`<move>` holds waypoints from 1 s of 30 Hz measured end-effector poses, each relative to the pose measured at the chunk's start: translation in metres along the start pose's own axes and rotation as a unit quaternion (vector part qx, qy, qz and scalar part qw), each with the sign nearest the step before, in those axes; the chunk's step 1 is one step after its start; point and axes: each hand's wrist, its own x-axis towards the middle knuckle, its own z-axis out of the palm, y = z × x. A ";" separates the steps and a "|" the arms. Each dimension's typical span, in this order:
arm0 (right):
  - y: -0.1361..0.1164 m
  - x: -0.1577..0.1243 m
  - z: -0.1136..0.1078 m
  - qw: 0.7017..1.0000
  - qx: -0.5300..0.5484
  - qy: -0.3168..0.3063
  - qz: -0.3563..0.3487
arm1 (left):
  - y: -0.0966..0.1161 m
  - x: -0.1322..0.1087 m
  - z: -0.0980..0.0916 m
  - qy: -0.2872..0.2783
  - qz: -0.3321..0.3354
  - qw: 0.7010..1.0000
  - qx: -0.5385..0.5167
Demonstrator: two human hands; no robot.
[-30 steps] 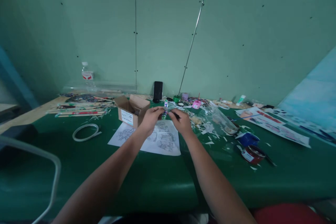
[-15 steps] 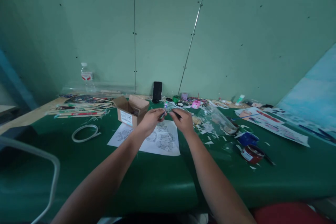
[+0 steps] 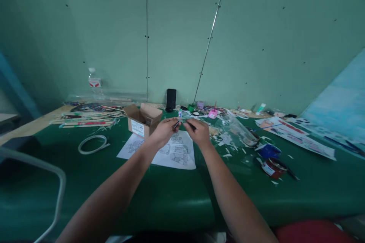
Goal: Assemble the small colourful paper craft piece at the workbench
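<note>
Above a printed sheet (image 3: pixel 171 156) with line drawings, my two hands meet almost fingertip to fingertip. My left hand (image 3: pixel 164 133) is closed in a pinch on a small multicoloured piece (image 3: pixel 180 112), white, blue and purple at its upper end. The fingers hide its lower part, and it is too small to name. In my right hand (image 3: pixel 200 133) the fingers are closed round a thin dark pen-like tool (image 3: pixel 192 126), whose tip lies close to the small piece. Whether the two touch I cannot tell. A cardboard box (image 3: pixel 142 121) stands open just left of my left hand.
Painted sticks (image 3: pixel 88 121) and a coiled clear tube (image 3: pixel 92 145) lie left. A phone (image 3: pixel 171 99) leans upright at the wall. Paper scraps (image 3: pixel 226 139), a clear plastic bag (image 3: pixel 239 129), a blue pot (image 3: pixel 268 151) and a red paint jar (image 3: pixel 273 168) are right.
The fingers of my hands have shifted very slightly around the small piece and the dark tool. Everything else stays where it was.
</note>
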 end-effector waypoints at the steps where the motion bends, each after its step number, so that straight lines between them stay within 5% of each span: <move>1: 0.001 0.000 0.000 1.000 -0.008 0.010 0.009 | 0.000 0.000 0.000 -0.006 -0.003 1.000 -0.005; 6: 0.010 -0.001 -0.003 0.998 -0.005 0.034 0.057 | -0.001 -0.003 0.001 -0.034 -0.010 0.999 -0.008; 15: 0.002 -0.002 -0.001 0.999 0.033 -0.007 0.003 | 0.000 -0.002 0.002 -0.015 -0.001 1.000 0.010; 30: 0.003 0.000 0.002 0.998 -0.049 0.040 0.010 | 0.007 -0.004 0.001 -0.022 -0.093 0.990 -0.100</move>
